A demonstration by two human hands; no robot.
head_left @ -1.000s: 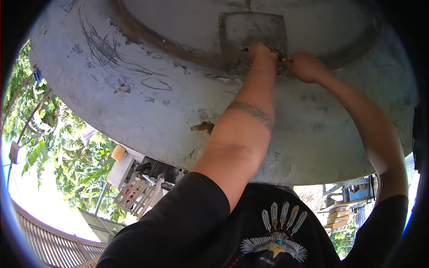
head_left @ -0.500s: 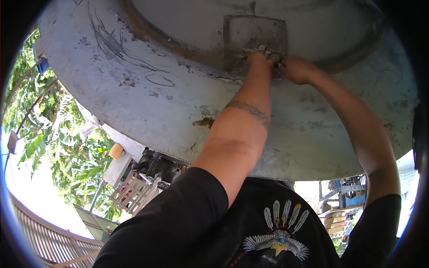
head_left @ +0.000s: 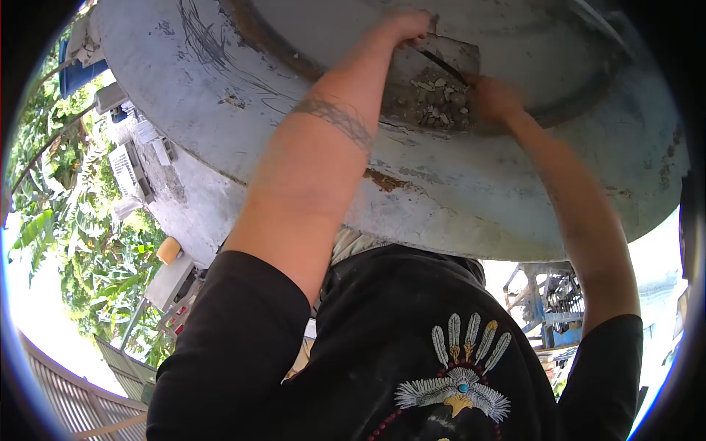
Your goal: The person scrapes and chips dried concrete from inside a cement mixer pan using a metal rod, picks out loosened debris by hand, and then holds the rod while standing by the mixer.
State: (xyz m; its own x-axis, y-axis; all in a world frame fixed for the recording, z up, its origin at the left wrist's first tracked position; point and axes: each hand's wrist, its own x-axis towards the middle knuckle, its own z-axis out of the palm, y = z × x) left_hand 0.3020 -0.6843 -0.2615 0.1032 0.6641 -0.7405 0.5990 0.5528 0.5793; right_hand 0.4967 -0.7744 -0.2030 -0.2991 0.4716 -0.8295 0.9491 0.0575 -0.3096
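A thin, dark, flat bar [head_left: 443, 67] runs at a slant between my two hands. My left hand [head_left: 407, 28] is closed at its upper end, near the top of the view. At its lower end my right hand [head_left: 496, 99] is closed around it, a little blurred. Beneath the bar lie loose grey and pale chips [head_left: 441, 97], inside a squarish outlined patch [head_left: 462, 50]. The patch sits on a large, round, grey-painted surface [head_left: 294, 154] with scratches, worn paint and a brown ring. My fingers hide both ends of the bar.
The round surface's near edge runs close to my black shirt [head_left: 382, 338]. At left are green plants [head_left: 110, 272], an orange-yellow object [head_left: 168, 251] and a corrugated fence [head_left: 73, 397]. A blue frame [head_left: 548, 316] with stacked items stands at lower right.
My left hand has moved up and left, away from the chips, and the dark bar now shows between my hands. The chips are more exposed. The whole view has shifted slightly.
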